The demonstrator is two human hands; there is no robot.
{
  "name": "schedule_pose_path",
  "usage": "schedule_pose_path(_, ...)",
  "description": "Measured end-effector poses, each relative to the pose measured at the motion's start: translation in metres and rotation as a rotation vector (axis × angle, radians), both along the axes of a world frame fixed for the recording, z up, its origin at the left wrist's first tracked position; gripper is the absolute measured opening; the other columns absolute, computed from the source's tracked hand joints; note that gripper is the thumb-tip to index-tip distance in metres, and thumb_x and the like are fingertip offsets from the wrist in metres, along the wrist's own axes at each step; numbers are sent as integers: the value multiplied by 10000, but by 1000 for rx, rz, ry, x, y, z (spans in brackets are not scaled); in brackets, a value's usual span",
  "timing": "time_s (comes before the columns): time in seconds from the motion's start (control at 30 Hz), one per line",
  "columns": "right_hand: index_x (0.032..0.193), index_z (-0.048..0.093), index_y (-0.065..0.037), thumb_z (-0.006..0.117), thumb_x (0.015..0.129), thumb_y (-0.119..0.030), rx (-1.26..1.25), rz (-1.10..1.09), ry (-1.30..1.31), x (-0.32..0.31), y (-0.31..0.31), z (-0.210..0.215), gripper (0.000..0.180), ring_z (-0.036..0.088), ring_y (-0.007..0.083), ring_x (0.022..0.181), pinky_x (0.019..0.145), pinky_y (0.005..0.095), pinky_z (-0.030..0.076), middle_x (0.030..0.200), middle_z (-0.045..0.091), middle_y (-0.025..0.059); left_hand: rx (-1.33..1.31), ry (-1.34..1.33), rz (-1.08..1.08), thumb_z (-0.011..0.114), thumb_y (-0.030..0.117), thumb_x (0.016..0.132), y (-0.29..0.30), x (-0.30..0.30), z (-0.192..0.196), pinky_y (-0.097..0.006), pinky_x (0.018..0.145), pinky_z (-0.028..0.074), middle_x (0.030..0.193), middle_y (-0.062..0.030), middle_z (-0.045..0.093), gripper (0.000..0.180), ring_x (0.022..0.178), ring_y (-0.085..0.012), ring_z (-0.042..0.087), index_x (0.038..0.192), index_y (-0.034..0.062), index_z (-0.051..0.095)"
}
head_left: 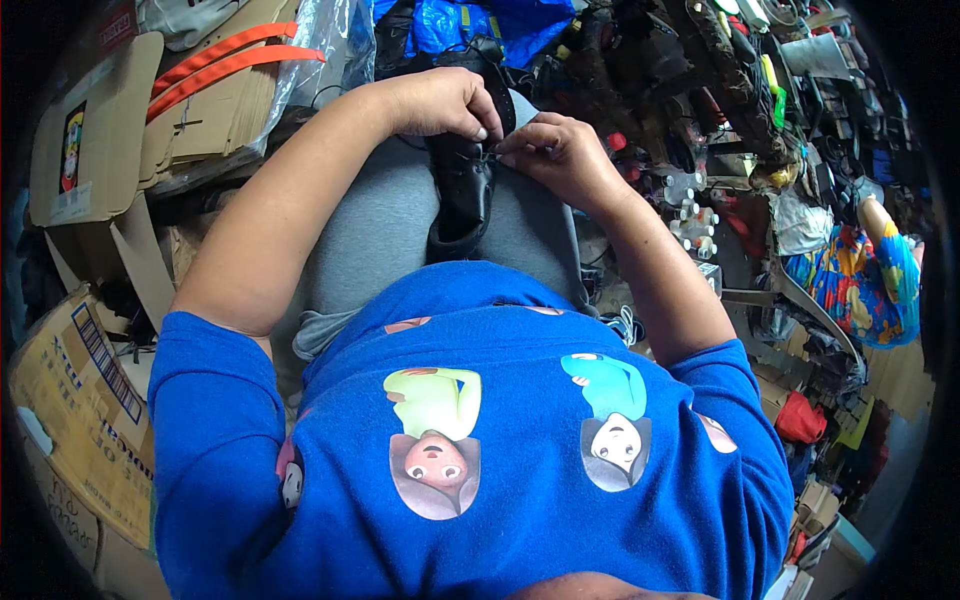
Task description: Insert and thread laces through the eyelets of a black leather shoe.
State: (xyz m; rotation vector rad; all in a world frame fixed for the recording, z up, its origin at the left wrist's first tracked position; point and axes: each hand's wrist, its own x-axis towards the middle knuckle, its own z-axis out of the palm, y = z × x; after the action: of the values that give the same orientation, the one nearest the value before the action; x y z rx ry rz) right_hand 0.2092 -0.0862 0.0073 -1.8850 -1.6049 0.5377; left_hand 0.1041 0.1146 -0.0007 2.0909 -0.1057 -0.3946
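Observation:
A black shoe (462,185) lies lengthwise across my lap between my grey-trousered thighs, its rounded end toward my belly. My left hand (447,103) bends over its upper part from the left, thumb and fingers pinched together. From the right, my right hand (563,155) comes to the same spot with thumb and forefinger pressed together. Thin strands run between the fingertips at the shoe's opening; whether they are laces or thread I cannot tell. A second dark shoe-like piece (487,62) shows just beyond my hands.
Cardboard boxes (100,130) and two orange strips (235,58) stand at the left. Blue plastic (500,25) lies at the far side. Small clear bottles (690,215) and piled tools and scraps crowd the right. Another person in colourful clothing (855,280) sits at the far right.

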Motion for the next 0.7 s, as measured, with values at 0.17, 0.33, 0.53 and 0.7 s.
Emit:
schedule_pose_path(0.17,934,731,-142,722,754,-106,-66,20,108,12,-7,1,184,603,193,731,679,303,497,797,600,65,69,-74,-33,697,117,750,-2,-5,8,-297,855,414,903,-51,452,300,911,-195,495,1049,115,712)
schedule_pose_path(0.33,1004,732,-167,704,792,-89,-243,-2,318,21,-8,-2,227,561,128,811,750,268,468,855,557,12,92,-88,-39,746,83,701,-4,-2,6,-297,853,420,933,-49,437,361,902,-195,492,1057,132,714)
schedule_pose_path(0.53,1036,718,-117,665,838,-58,-280,53,460,29,-5,-8,213,492,68,791,708,212,424,858,464,-39,62,-106,4,750,73,689,-2,-3,1,-295,827,437,913,-44,445,355,892,-193,500,1037,141,724)
schedule_pose_path(0.7,1030,724,-132,681,818,-75,-334,56,473,36,0,-7,224,523,122,882,817,257,439,899,538,2,50,-122,8,753,67,672,-2,-4,1,-291,819,434,895,-43,452,363,887,-193,501,1027,140,728)
